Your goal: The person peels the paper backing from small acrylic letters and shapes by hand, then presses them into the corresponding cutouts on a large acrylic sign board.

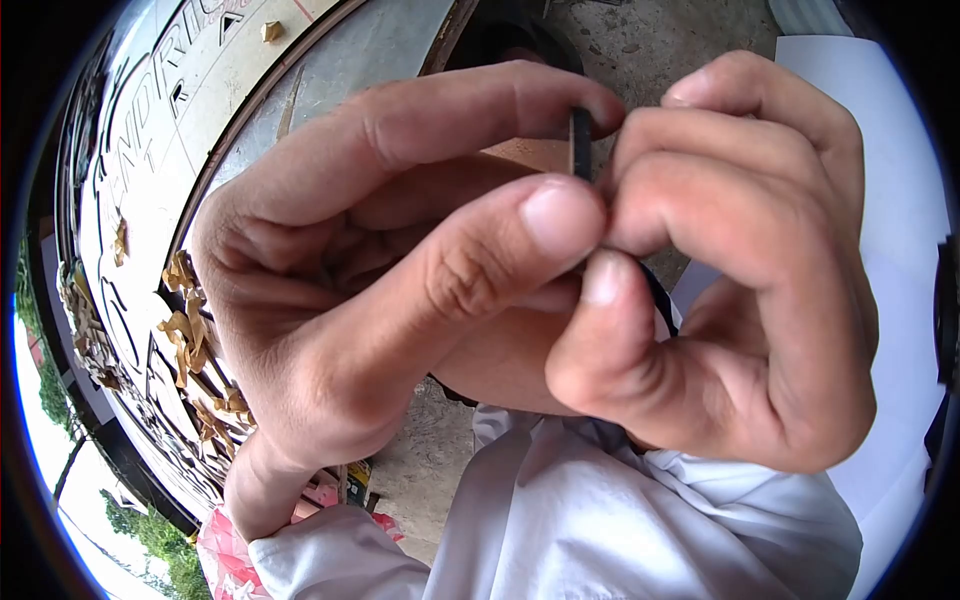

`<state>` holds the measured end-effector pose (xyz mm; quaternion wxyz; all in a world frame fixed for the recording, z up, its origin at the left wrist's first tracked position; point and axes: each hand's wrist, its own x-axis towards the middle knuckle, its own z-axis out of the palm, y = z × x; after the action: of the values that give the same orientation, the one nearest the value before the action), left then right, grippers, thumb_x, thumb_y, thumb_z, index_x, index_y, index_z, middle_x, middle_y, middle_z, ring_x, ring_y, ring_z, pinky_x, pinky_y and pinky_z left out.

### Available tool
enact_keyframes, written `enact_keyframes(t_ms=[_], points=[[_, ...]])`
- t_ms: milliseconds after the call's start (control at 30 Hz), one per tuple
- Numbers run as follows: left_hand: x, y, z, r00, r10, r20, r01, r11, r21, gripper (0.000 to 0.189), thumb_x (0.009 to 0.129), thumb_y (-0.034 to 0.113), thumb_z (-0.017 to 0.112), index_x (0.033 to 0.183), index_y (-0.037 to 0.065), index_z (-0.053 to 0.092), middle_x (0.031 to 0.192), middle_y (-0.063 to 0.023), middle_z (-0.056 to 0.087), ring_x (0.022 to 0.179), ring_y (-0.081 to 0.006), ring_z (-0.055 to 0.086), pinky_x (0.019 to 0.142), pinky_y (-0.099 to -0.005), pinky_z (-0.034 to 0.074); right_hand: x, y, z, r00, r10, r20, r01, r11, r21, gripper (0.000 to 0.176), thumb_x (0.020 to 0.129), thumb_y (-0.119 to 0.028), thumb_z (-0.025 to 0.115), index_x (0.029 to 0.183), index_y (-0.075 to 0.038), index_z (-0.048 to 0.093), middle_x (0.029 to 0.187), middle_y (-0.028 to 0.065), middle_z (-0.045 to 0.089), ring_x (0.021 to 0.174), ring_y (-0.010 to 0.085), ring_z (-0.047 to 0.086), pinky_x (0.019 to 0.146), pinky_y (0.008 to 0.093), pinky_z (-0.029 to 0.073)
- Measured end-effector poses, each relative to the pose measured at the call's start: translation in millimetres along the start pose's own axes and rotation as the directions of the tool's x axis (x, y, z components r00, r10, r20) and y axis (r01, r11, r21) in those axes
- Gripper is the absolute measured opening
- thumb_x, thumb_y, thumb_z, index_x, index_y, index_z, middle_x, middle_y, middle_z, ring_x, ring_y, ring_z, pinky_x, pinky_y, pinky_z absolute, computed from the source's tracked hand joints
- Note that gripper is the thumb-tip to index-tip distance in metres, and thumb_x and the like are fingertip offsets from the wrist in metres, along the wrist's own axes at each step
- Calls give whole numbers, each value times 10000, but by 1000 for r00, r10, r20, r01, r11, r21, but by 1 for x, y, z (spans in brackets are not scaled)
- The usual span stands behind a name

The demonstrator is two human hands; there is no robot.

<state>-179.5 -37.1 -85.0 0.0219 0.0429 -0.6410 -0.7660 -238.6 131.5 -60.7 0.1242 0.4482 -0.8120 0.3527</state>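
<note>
Close in front of me, my left hand (350, 350) pinches a small thin dark piece (580, 145) between thumb and index finger. The piece is seen nearly edge-on, with a black side and a narrow brownish edge; its lower end is hidden behind the thumb. My right hand (770, 230) is closed, its fingers curled and their tips right against the left thumb and the piece. Whatever lies between the right fingertips is hidden.
A pale board (235, 85) with cut-out black lettering curves along the left. Crumpled brown paper scraps (185, 330) lie on it. A large white sheet (840, 120) is at the right. Below left, a pink-and-white plastic bag (225, 560) sits near the concrete floor (435, 470).
</note>
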Motion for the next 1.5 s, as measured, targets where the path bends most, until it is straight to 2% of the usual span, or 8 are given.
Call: enact_keyframes(t_ms=[233,300,333,433,533,1067,1367,1500], points=[[3,-1,17,976,2,-216,-48,976,-211,326,833,42,544,1109,-125,494,994,-214,601,796,-190,634,750,-305,528,-11,0,6,994,40,-104,-34,998,58,128,689,10,650,804,32,599,692,102,612,644,198,583,675,371,476],[12,28,31,983,-182,16,178,936,-305,319,845,24,524,1121,-129,477,1010,-218,593,800,-177,633,698,-248,537,-9,7,7,993,-16,-116,23,998,58,133,685,9,652,805,34,599,696,106,614,649,202,587,676,370,477],[4,5,41,955,9,-297,-43,993,-109,325,844,11,521,1128,-134,458,1027,-229,581,792,-165,632,625,-193,536,-9,9,7,989,-69,-127,77,995,57,139,682,9,654,806,36,598,700,110,616,654,206,590,676,368,478],[4,4,4,998,-49,41,52,994,-96,324,845,17,527,1124,-130,457,1018,-224,583,798,-162,629,632,-197,538,-6,7,2,996,-65,-61,68,997,48,140,680,15,657,806,39,600,699,115,618,662,214,594,672,368,483],[-2,-13,20,983,133,-124,-146,984,-98,325,848,22,532,1126,-126,454,987,-203,599,767,-135,620,619,-190,520,-8,13,7,985,-127,-121,129,992,10,121,685,-29,661,775,21,597,673,97,610,639,188,579,692,365,461],[1,-4,15,990,143,-16,-143,990,-3,301,843,2,536,1109,-126,474,835,-148,622,602,-59,542,505,-145,404,-4,-1,2,999,-33,-36,28,992,-123,122,687,-83,659,743,0,590,648,75,599,611,160,556,716,359,430],[3,7,17,1000,-5,-13,5,999,43,281,827,-13,547,1084,-113,494,915,-181,614,752,-136,620,635,-198,535,-8,7,3,997,-57,-55,53,997,-61,124,682,-100,657,730,-9,589,639,69,595,606,154,545,726,357,423],[2,3,21,997,22,-72,-23,1000,-12,278,830,-2,549,1077,-115,493,913,-178,613,731,-121,619,619,-189,539,-16,19,36,927,-102,-360,150,983,110,117,658,-22,668,755,15,614,672,101,611,645,197,570,701,361,470]])
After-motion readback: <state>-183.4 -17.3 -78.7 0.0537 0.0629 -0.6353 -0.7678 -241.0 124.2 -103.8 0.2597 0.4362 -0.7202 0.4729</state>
